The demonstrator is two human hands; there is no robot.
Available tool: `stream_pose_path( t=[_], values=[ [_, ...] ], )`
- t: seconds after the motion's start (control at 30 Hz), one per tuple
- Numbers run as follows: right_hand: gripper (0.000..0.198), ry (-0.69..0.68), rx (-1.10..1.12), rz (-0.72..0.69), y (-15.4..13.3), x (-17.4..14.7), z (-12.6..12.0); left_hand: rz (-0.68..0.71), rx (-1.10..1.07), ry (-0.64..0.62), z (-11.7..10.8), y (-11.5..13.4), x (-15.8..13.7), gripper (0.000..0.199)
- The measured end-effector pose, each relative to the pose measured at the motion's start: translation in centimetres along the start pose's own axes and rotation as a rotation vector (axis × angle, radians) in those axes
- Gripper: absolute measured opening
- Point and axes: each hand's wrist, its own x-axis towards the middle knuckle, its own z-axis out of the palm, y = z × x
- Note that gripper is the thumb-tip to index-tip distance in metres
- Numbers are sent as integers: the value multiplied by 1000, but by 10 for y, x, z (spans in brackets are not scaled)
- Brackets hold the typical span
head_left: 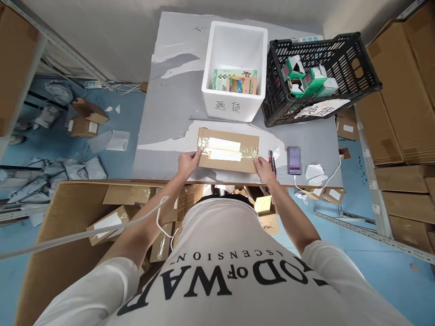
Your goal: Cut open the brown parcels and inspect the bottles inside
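A flat brown cardboard box (227, 165) lies on the grey table in front of me, with clear tape and white paper labels (224, 144) across its top. My left hand (189, 164) grips its left end, fingers closed at the edge. At the lower right corner, my right hand (263, 169) pinches the same box. Just beside that hand lies a red and black box cutter (272, 163). A phone (294, 160) with its screen lit rests farther right on the table.
Behind the box stands a white foam bin (234, 106) holding booklets. A black plastic crate (319, 102) with green-and-white cartons is beside it. A large open cardboard box (50, 253) with parcels sits below the table at left. Stacked cartons (401, 181) fill the right side.
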Motion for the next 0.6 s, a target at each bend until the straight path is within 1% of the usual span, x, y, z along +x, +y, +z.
stream_pose_path(
  t=[0.1,0.23,0.37,0.5,0.6],
  values=[
    [46,-7,4,21,-2,-2,5,-26,23,-11,-1,0,2,55],
    [47,34,65,50,-2,-3,10,-45,49,-19,-1,0,1,57],
    [48,56,136,78,-2,-1,13,-23,57,22,1,1,-3,56],
    [49,79,155,80,-4,4,12,-27,61,51,5,1,-8,56],
    [53,49,168,66,1,9,8,-40,68,62,6,1,-8,55]
  ],
)
